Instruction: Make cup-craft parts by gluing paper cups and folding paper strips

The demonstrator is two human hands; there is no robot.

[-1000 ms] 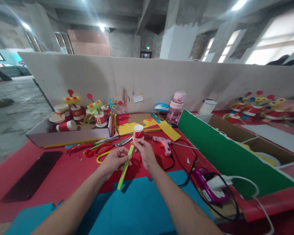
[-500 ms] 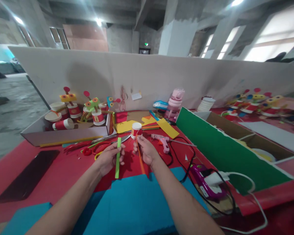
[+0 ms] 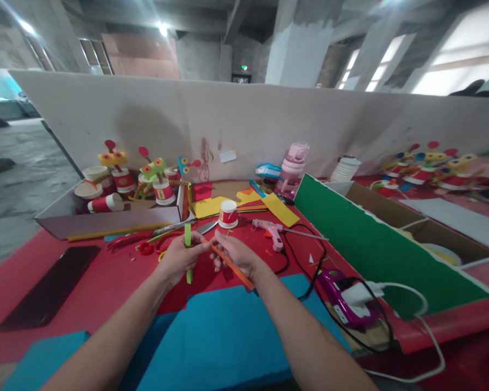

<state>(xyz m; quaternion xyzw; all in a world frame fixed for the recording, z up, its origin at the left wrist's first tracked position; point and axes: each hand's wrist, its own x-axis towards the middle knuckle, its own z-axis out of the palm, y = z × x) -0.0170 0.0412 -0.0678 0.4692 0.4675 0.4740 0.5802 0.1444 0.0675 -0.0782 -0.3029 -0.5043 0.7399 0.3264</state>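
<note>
A green paper strip (image 3: pixel 188 266) stands nearly upright in my left hand (image 3: pixel 182 255), whose fingers are closed round it. My left thumb and forefinger also reach the upper end of an orange strip (image 3: pixel 233 266). That strip slants down to the right across my right hand (image 3: pixel 235 254), which is closed on it. Both hands are close together above the red tabletop. Just behind them stands a red and white paper cup (image 3: pixel 228 214). The open blades of scissors (image 3: pixel 207 227) lie behind my left hand.
A pink glue gun (image 3: pixel 272 232) with a black cable lies right of the cup. At left are a box of cup figures (image 3: pixel 118 222) and a black phone (image 3: pixel 51 287). A green-sided box (image 3: pixel 375 255) and purple power socket (image 3: pixel 346 304) are at right. Blue sheets (image 3: pixel 228 336) lie in front.
My hands have come together, and my left fingertips have moved to the orange strip's upper end. The orange strip has turned from steep to slanted. The green strip has shifted slightly left.
</note>
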